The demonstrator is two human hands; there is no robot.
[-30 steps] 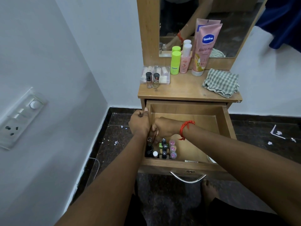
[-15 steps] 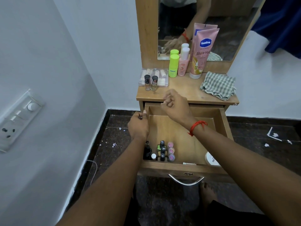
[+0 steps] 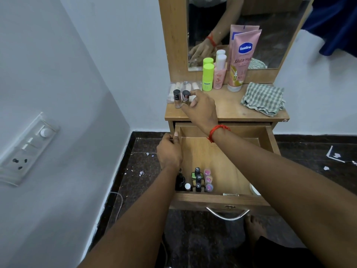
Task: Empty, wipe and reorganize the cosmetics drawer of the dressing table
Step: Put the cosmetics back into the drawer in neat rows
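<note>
Drawer stands open, its left wall gripped by fingers of the left hand. Fingers of the right hand are curled beside two small bottles on the bench; whether anything is held cannot be told.

This is a room in a home, perhaps a bedroom: a wooden dressing table with a mirror stands in the corner, cosmetics bottles on it, a switchboard on the wall.

The drawer is bare through its middle and back; small bottles crowd its front-left corner. Open tabletop wood runs between the glass bottles and the checked cloth.
</note>
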